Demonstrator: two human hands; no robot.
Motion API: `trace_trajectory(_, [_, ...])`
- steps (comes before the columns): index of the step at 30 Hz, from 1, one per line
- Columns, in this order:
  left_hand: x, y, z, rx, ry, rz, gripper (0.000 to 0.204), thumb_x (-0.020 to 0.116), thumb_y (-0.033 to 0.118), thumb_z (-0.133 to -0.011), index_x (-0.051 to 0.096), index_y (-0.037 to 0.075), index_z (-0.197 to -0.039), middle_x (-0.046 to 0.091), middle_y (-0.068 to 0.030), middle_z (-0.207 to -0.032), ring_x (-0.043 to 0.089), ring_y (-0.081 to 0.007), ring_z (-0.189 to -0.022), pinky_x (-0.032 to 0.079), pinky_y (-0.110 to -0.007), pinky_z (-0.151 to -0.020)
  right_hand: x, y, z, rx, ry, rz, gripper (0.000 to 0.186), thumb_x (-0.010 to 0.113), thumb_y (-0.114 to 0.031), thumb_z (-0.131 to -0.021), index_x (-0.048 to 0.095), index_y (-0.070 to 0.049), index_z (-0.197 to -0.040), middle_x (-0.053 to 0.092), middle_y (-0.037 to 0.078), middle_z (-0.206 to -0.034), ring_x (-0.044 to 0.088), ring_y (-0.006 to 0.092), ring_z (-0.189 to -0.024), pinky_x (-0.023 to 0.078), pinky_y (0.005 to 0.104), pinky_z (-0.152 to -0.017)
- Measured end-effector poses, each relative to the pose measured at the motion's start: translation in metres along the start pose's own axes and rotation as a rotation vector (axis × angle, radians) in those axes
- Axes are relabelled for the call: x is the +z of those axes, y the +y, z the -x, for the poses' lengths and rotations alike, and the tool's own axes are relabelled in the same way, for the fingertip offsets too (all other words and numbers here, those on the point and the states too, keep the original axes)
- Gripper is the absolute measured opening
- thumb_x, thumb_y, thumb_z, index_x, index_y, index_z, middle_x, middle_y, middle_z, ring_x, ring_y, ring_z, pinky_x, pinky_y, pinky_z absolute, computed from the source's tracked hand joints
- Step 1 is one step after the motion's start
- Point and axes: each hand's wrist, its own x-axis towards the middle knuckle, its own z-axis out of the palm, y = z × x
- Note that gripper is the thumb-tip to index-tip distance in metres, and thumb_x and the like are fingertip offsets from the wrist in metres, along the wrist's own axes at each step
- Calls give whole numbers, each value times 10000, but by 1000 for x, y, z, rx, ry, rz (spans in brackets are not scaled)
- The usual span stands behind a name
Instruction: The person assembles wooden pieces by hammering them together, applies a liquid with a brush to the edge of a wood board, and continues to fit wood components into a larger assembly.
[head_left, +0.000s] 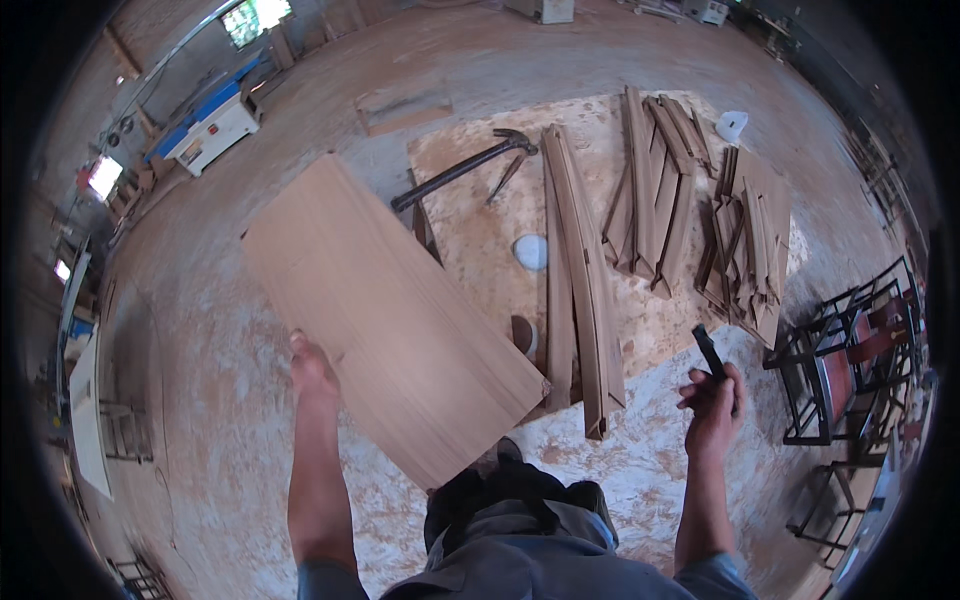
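My left hand (314,372) grips the long edge of a wide, flat wooden panel (385,320), its fingers partly hidden by the board. The panel is tilted in front of me and covers the left part of a worktop (490,230). Off to the right, my right hand (714,408) is closed round a slim black tool (708,350) whose end points up and away; its exact kind is unclear. Long grooved wooden strips (585,290) lie on the worktop between my hands. Beyond the panel rests a claw hammer (465,170) with a dark handle.
Wooden frame pieces (655,190) and a pile of short slotted parts (748,240) lie at the worktop's right. A small pointed tool (506,178) and a white round object (530,252) lie near the hammer. Dark chairs (850,350) stand at right, a blue-and-white machine (215,130) far left.
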Motion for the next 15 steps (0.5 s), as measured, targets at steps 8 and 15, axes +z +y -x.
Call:
trace_trajectory(8, [186, -26, -245, -206, -306, -56, 692, 411, 485, -1039, 333, -44, -1479, 349, -179, -1550, 370, -309, -1404, 343, -423, -1138, 47, 6, 49, -76, 422, 69, 357, 444, -328, -1061, 483, -99, -1332, 698, 155, -950, 668, 198, -691, 545, 304, -538])
trace_trajectory(15, [327, -37, -357, -266, -496, -213, 766, 442, 546, -1008, 380, -82, -1442, 446, -186, -1490, 487, -313, -1319, 438, -440, -1038, 182, 25, 91, -50, 742, 194, 414, 448, -361, -1057, 463, -77, -1358, 690, 140, -930, 638, 182, -647, 518, 282, -510])
